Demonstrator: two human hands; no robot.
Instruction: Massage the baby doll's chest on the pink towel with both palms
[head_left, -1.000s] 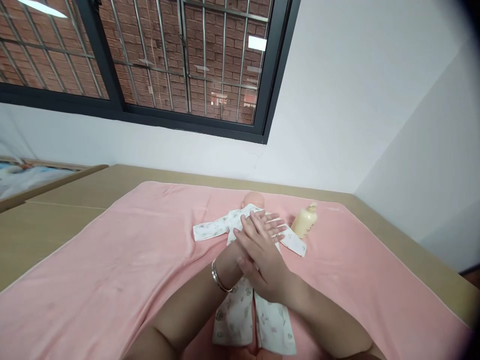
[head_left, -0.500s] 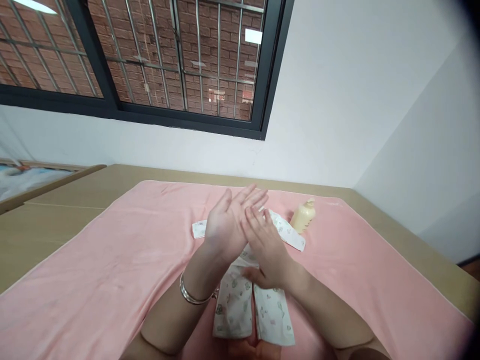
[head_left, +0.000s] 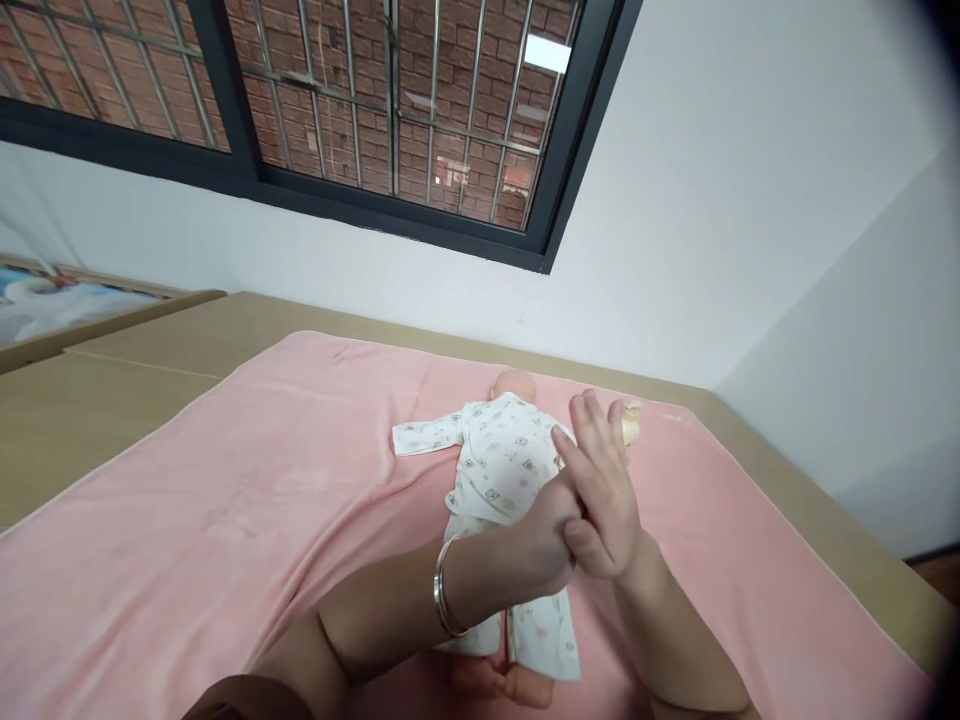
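A baby doll (head_left: 504, 462) in a white printed onesie lies on its back on a pink towel (head_left: 247, 500), head toward the wall. Both my hands meet above the doll's right side, palm against palm. My left hand (head_left: 546, 535), with a silver bangle on its wrist, reaches across from the left; most of its fingers are hidden behind the right one. My right hand (head_left: 602, 490) stands upright with its fingers stretched up and its back toward me. Neither hand holds anything. A cream pump bottle (head_left: 632, 422) peeks out behind my right fingers.
The pink towel covers a tan bed or platform (head_left: 135, 350) set in a white-walled corner under a barred window (head_left: 390, 110). A picture frame (head_left: 67, 305) lies at the far left. The platform's right edge drops off near the floor (head_left: 934, 575).
My hands have shifted right off the doll's chest and slid against each other; the right hand now stands upright and the left crosses over. The view has tilted slightly.
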